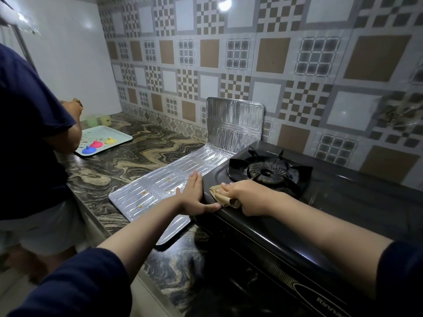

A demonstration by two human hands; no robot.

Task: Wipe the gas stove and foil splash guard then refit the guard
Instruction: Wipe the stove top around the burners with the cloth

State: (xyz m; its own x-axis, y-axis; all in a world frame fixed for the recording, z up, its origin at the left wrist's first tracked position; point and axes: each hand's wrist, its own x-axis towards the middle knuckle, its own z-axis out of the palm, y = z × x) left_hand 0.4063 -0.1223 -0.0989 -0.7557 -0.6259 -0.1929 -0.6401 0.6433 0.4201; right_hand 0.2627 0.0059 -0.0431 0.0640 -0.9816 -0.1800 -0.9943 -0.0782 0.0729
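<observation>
A black gas stove (286, 227) stands on the marble counter, its burner (266, 171) at the back. My right hand (242, 194) presses a tan cloth (217, 193) onto the stove's front left top. My left hand (193, 195) lies flat with fingers apart, against the stove's left edge and partly on the foil splash guard (160, 181). The guard lies mostly flat on the counter left of the stove, with one panel upright against the tiled wall. Small orange-brown spots dot the foil.
Another person in a dark shirt (29, 133) stands at the left by a pale tray (119, 136) holding blue, pink and yellow shapes. Marble counter (119, 163) runs between tray and foil. Patterned tile wall behind.
</observation>
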